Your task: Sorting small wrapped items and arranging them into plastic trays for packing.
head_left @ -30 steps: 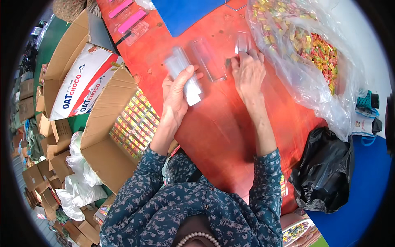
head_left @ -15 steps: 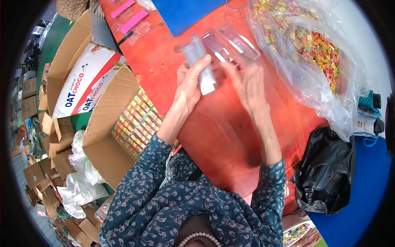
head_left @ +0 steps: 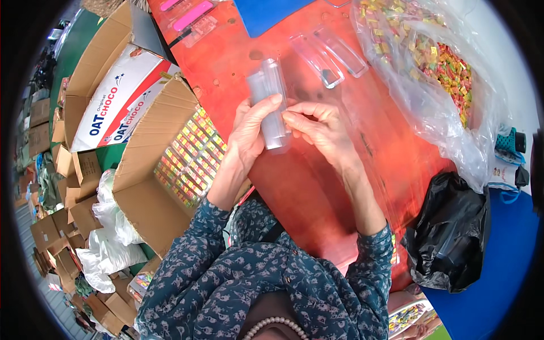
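Carefully, both hands grip a slim stack of clear plastic pieces (head_left: pixel 273 76) above the red counter (head_left: pixel 306 192).
The left hand (head_left: pixel 247 129) clamps the stack, thumb on top; the right hand (head_left: pixel 320 129) pinches its right edge. Smooth faces could slide apart if the left thumb eases, and a hard pinch might crease the thin walls. The pieces are long, narrow and glossy, cloudier at left; two rigid, round-cornered clear trays (head_left: pixel 321 63) lie beyond, near a crinkled see-through bag (head_left: pixel 391 96) of small bright pieces (head_left: pixel 450 79).
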`<state>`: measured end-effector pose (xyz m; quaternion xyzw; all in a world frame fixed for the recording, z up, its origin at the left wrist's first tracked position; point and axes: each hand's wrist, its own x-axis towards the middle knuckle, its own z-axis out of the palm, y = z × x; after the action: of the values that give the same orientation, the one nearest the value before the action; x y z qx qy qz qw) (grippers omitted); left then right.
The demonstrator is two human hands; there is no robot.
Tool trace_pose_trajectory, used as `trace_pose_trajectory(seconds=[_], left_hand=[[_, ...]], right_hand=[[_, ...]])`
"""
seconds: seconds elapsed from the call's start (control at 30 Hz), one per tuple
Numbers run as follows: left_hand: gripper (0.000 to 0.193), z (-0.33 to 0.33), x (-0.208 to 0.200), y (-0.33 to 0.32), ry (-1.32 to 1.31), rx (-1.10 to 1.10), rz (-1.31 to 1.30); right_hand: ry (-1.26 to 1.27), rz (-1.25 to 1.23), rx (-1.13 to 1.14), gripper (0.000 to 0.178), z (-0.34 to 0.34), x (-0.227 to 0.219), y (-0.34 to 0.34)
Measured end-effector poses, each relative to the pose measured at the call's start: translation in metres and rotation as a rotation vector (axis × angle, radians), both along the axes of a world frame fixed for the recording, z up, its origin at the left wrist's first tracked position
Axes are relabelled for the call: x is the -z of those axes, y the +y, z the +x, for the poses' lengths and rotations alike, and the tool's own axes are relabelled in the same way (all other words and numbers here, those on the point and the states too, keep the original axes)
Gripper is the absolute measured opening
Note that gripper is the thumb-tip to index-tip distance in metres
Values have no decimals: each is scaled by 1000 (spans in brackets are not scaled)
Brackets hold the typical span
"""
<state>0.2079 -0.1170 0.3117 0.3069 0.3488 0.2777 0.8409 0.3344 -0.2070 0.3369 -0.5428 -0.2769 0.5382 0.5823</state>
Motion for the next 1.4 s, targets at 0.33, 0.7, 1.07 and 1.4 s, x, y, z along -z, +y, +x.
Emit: trace_pose_trajectory(seconds=[0.33,0.7,1.07,1.4], left_hand=[[39,-25,-2,2,99,-201,22],[34,-23,-15,-25,39,-93,9],[37,-48,-2,-5,99,-254,37],[35,-62,1,-10,73,-248,-29]], right_hand=[[-1607,-18,71,6,3,24,26],[-121,74,-62,17,-24,-10,-7],[-925,119,180,6,-30,-9,10],[-1502,-20,96,23,-41,10,22]])
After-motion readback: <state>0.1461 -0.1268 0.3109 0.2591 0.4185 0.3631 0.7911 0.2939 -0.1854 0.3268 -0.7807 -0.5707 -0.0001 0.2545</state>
